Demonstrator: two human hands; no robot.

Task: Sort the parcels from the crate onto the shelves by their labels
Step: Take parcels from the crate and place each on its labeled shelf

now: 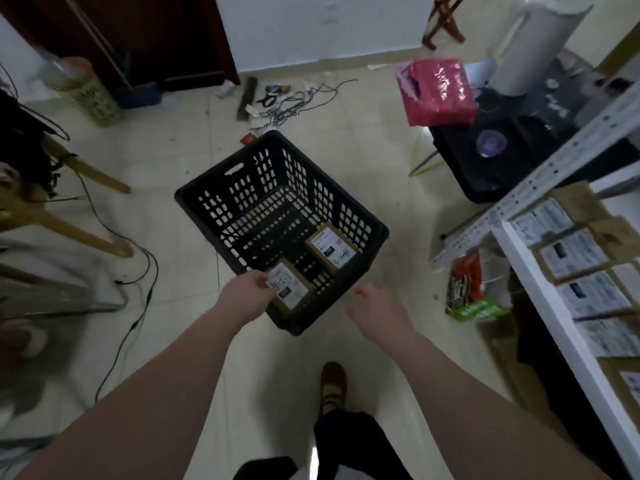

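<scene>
A black plastic crate [221, 199] stands on the tiled floor in front of me. Two brown cardboard parcels with white labels lie inside. My left hand [242, 292] grips the nearer parcel [291, 291] by its left edge, at the crate's near corner. The second parcel [331, 249] lies flat on the crate's bottom, further right. My right hand [375, 308] hovers open just outside the crate's near right wall, holding nothing. At the right, a white shelf [540, 282] carries several labelled parcels [571, 254].
A black table [512, 168] with a pink bag [438, 91] stands at the back right. Wooden furniture legs [86, 237] and black cables [138, 265] lie left. Loose cords [294, 102] litter the floor behind the crate. A red-green package [467, 289] sits by the shelf post.
</scene>
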